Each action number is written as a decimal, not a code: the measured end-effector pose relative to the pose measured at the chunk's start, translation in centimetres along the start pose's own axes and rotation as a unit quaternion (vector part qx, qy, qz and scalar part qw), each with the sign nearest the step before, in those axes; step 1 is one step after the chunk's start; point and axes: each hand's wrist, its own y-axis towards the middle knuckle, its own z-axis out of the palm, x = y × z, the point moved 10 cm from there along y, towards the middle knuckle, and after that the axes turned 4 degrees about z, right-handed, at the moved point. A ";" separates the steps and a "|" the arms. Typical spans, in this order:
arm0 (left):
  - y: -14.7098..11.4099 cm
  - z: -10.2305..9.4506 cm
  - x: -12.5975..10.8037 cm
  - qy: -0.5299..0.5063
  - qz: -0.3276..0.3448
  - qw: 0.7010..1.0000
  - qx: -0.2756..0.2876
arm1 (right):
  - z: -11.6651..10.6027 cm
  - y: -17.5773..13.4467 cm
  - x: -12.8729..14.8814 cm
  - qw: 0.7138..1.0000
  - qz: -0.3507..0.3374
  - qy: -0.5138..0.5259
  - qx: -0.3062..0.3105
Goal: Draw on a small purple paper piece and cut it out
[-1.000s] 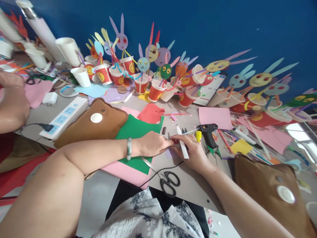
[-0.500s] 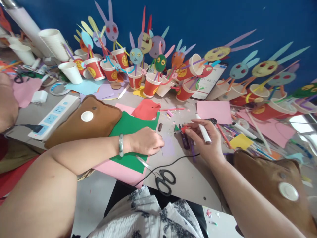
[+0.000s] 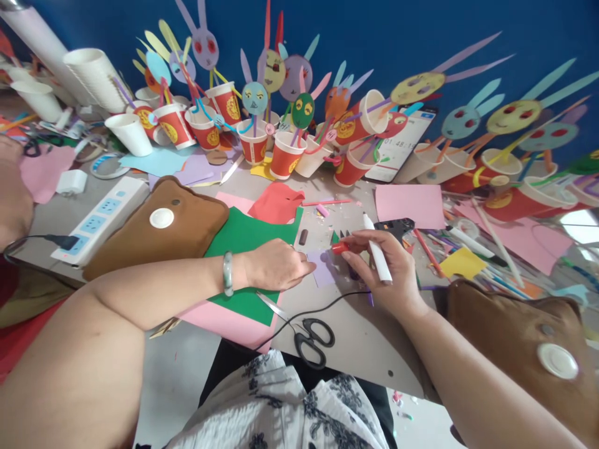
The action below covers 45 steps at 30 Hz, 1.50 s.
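Note:
My right hand (image 3: 393,265) is closed around a white marker (image 3: 380,259) that lies slanted across its fingers. Between thumb and index fingertip it also pinches a small red cap (image 3: 340,248). My left hand (image 3: 276,265), with a bangle on the wrist, rests over the right part of a green sheet (image 3: 250,234). Its curled fingers press on the left edge of a small light purple paper (image 3: 322,265). Black-handled scissors (image 3: 312,342) lie by the table's front edge, blades toward the green sheet. A pink sheet (image 3: 224,321) shows beneath the green one.
Paper cups with rabbit faces (image 3: 287,153) line the back. Brown cushions (image 3: 159,234) lie left and right. A black cable (image 3: 327,307) crosses the front. A glue gun (image 3: 395,227), a power strip (image 3: 100,218) and a phone (image 3: 400,149) are nearby. Another person's arm (image 3: 16,193) shows at left.
My right hand has turned the marker slightly and moved the red cap a little left, over the purple paper. My left hand has barely shifted. The view has moved slightly.

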 end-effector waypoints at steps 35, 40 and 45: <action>0.0 0.1 2.1 -0.085 -0.075 0.993 -0.012 | 3.3 -1.6 3.4 0.979 -0.171 -0.092 0.058; 0.1 0.2 1.9 -0.072 -0.062 0.995 -0.012 | 3.5 -1.5 2.8 0.984 -0.146 -0.077 0.074; 0.1 0.1 1.9 -0.084 -0.065 0.994 -0.011 | 3.5 -1.5 3.1 0.984 -0.148 -0.062 0.080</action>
